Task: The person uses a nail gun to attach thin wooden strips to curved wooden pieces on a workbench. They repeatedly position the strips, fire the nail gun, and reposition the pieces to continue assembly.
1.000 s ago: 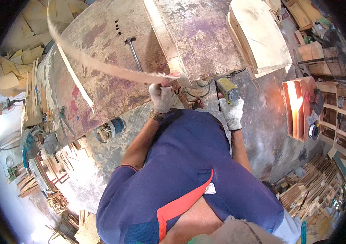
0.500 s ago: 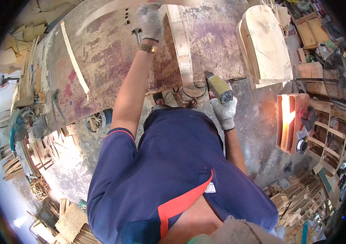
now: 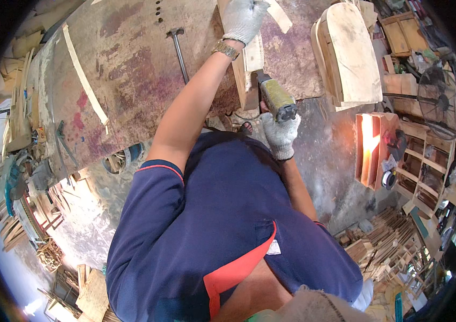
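Wooden strip (image 3: 252, 59) lies flat on the bench (image 3: 126, 70) under the left hand (image 3: 243, 19), fingers pressed together; it looks light, stiff. Right hand (image 3: 281, 134) fingers wrap a yellow-green power tool (image 3: 275, 97), likely heavy.

Between my left hand (image 3: 243, 19) and the metal bar (image 3: 178, 51) the stained counter (image 3: 126, 70) lies bare, with open room out to the thin wood strip (image 3: 84, 80) near its left edge. My right hand (image 3: 281, 134) is hemmed in by the upright plank (image 3: 246, 64) just left and the stacked curved boards (image 3: 348, 53) to its right.
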The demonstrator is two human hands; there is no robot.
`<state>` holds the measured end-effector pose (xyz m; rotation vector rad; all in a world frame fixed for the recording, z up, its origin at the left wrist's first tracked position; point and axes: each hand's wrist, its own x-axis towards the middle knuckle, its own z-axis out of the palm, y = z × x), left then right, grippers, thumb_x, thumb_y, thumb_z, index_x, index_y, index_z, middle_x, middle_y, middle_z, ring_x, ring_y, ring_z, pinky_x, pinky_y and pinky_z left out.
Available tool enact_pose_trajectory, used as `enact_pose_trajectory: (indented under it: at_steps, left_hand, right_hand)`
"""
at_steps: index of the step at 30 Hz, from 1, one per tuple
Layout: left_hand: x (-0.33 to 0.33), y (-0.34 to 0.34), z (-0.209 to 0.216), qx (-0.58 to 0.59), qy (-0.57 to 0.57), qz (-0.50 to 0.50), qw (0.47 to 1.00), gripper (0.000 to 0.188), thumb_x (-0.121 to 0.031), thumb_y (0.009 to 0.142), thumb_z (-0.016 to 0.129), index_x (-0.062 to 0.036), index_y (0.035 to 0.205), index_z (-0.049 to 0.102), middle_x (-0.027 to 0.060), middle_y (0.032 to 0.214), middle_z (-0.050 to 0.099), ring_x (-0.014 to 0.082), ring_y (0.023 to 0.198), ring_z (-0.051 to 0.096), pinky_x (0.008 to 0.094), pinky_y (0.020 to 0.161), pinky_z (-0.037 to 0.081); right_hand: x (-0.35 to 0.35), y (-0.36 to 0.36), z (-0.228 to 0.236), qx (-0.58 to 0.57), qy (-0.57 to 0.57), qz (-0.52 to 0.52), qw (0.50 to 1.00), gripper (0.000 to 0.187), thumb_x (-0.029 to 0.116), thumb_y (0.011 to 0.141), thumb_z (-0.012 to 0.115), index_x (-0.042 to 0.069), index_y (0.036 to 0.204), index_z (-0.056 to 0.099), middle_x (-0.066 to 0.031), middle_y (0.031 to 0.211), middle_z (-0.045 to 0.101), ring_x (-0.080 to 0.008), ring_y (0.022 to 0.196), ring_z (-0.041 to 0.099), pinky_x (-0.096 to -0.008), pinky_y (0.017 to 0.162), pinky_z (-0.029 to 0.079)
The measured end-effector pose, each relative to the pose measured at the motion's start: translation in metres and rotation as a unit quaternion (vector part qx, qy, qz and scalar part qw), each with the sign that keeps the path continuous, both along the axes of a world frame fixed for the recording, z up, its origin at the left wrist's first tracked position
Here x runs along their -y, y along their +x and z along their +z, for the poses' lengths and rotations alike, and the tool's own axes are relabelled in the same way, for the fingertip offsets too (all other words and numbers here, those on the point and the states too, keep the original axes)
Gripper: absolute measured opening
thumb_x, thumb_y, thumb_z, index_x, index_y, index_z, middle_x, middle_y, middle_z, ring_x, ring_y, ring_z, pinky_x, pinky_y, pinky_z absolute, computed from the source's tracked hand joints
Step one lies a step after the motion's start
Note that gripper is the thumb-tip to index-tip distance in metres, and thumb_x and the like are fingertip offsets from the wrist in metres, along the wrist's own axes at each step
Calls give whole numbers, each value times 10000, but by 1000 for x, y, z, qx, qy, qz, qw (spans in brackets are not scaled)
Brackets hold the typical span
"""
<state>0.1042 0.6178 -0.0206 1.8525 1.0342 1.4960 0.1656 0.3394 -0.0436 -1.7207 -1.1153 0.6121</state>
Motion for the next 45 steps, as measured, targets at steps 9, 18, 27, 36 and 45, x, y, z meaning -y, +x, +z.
enact_pose_trajectory:
  at_steps: [9, 18, 27, 36, 45]
  left_hand:
    - [-2, 2, -7, -23, -16, -11, 1000, 294, -192, 921, 595, -21, 1130, 712, 206, 1072, 722, 359, 1020, 689, 424, 923, 530]
    - [1, 3, -8, 21, -17, -55, 998, 264, -167, 940, 602, -21, 1144, 683, 219, 1047, 712, 380, 1018, 682, 432, 917, 533]
    - [3, -1, 3, -13, -14, -48, 999, 254, -207, 959, 592, -40, 1129, 682, 217, 1074, 706, 392, 1033, 674, 445, 913, 528]
    - [4, 2, 4, -17, -16, -29, 999, 259, -199, 961, 575, -52, 1147, 679, 207, 1103, 705, 387, 1053, 671, 446, 921, 525]
    - [6, 2, 2, -27, -30, -25, 999, 259, -185, 954, 589, -48, 1154, 681, 209, 1105, 705, 378, 1050, 673, 441, 926, 527]
  right_hand:
    - [4, -8, 4, 81, 1, 10, 997, 516, 115, 774, 734, -24, 1254, 605, -109, 1007, 776, -224, 922, 766, -342, 813, 587]
    - [6, -12, 8, 164, 3, 14, 986, 543, 116, 738, 781, -25, 1233, 605, -109, 957, 778, -217, 886, 763, -345, 798, 590]
    - [10, -21, 21, 92, -5, -12, 996, 552, 63, 737, 755, -10, 1260, 592, -118, 964, 776, -201, 877, 765, -326, 762, 595]
    - [1, -23, 11, 133, -13, -6, 991, 549, 95, 756, 752, 13, 1275, 591, -143, 981, 767, -242, 909, 771, -351, 787, 602]
    - [3, -24, 10, 152, -48, -15, 987, 529, 100, 742, 772, 12, 1235, 602, -142, 965, 763, -259, 877, 768, -362, 764, 599]
